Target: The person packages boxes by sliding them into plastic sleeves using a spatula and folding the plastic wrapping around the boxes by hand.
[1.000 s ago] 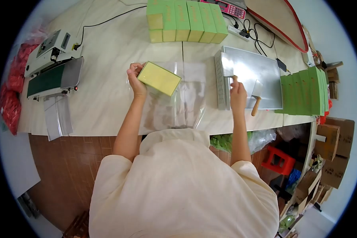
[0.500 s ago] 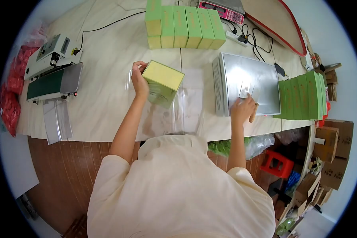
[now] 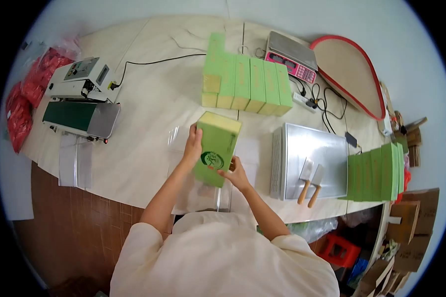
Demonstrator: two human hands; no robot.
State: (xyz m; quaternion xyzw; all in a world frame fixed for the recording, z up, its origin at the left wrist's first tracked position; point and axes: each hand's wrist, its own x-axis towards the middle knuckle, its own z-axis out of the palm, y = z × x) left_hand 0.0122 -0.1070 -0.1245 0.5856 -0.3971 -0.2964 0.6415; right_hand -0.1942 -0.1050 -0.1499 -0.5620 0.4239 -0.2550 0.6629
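Observation:
A green box (image 3: 216, 143) with a pale yellow end and a dark round print is held up over the table in front of me. My left hand (image 3: 193, 147) grips its left side. At its lower right edge, my right hand (image 3: 236, 173) has its fingers closed on the box. Clear plastic film (image 3: 195, 197) lies on the table beneath. To the right, a scraper-like blade with a wooden handle (image 3: 306, 174) and a second one (image 3: 317, 180) rest on the metal-topped unit (image 3: 327, 148), their handles over its front edge.
Green boxes (image 3: 243, 81) stand in a row at the back, with more boxes (image 3: 374, 171) at right. A belt sealing machine (image 3: 79, 94) is at left. Behind are a pink scale (image 3: 290, 64), cables and a red-rimmed tray (image 3: 352, 69). A red stool (image 3: 339, 250) stands below.
My right hand has left the blades on the metal-topped unit and moved left onto the box. The box has been turned so its printed green face shows. The view has tilted up.

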